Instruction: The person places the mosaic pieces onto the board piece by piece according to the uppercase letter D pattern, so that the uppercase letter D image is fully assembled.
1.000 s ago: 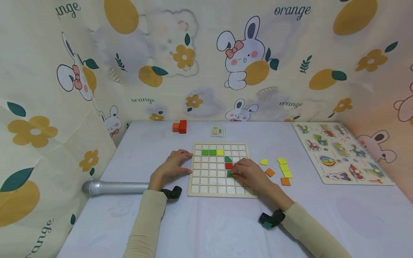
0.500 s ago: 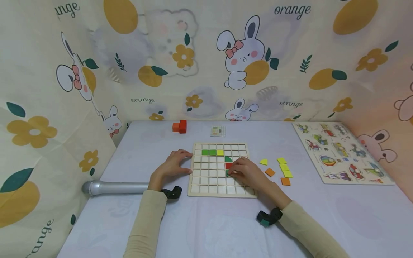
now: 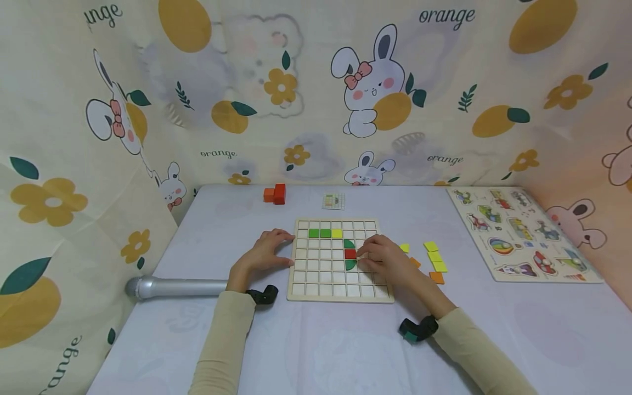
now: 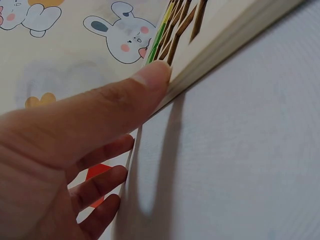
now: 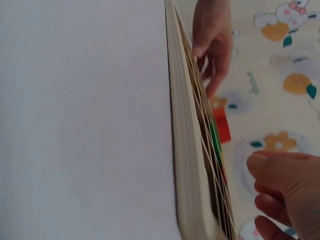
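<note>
Head view: a wooden grid board [image 3: 340,293] lies near the middle of the desk [image 3: 316,351]. The left hand [image 3: 264,253] rests at the board's left edge, fingers loosely curled with their tips against the rim; in the left wrist view the thumb [image 4: 125,95] presses the board's side wall, so the hand braces the board without enclosing it. The right hand [image 3: 382,258] lies palm down over the board's right half, forearm running back toward the desk's near edge, its bent fingertips beside a red square tile [image 3: 350,253]; whether they pinch it cannot be told. A green curved tile [image 3: 349,243] sits directly behind the red one, another [image 3: 350,265] directly in front. Two green square tiles [image 3: 319,233] and a yellow tile [image 3: 337,233] occupy the second row from the far edge. Loose yellow tiles [image 3: 434,255] and an orange tile [image 3: 436,277] lie right of the board.
</note>
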A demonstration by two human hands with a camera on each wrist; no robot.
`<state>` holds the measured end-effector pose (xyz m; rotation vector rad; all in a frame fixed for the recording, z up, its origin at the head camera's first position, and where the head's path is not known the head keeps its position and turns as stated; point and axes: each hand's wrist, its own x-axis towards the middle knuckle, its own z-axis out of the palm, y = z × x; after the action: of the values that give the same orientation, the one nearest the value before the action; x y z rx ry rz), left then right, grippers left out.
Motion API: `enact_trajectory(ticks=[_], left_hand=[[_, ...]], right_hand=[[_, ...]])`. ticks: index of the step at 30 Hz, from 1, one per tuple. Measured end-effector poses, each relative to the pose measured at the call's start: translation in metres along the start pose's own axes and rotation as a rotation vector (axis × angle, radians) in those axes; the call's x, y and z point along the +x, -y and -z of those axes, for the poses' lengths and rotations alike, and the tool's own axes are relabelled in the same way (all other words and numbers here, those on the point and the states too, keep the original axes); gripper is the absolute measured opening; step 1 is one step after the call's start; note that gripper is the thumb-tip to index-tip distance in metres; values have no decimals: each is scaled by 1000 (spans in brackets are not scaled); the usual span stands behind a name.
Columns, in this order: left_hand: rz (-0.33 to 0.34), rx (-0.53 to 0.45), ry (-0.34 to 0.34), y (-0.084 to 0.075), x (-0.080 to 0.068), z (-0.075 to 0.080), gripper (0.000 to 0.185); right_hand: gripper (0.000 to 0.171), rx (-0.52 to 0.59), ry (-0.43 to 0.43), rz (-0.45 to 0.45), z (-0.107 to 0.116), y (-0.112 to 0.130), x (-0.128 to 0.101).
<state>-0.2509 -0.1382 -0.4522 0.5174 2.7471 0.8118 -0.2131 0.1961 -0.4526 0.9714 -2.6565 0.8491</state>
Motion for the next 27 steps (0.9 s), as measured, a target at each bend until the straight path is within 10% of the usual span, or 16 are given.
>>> enact_trajectory(ticks=[18,27], left_hand=[[2,10,8,0,-1,1,68],[-12,14,0,0,-1,0,66]], right_hand=[[28,-52,-124,-114,47,-47,-33],[28,-69,0,-183,48,-64,-39]])
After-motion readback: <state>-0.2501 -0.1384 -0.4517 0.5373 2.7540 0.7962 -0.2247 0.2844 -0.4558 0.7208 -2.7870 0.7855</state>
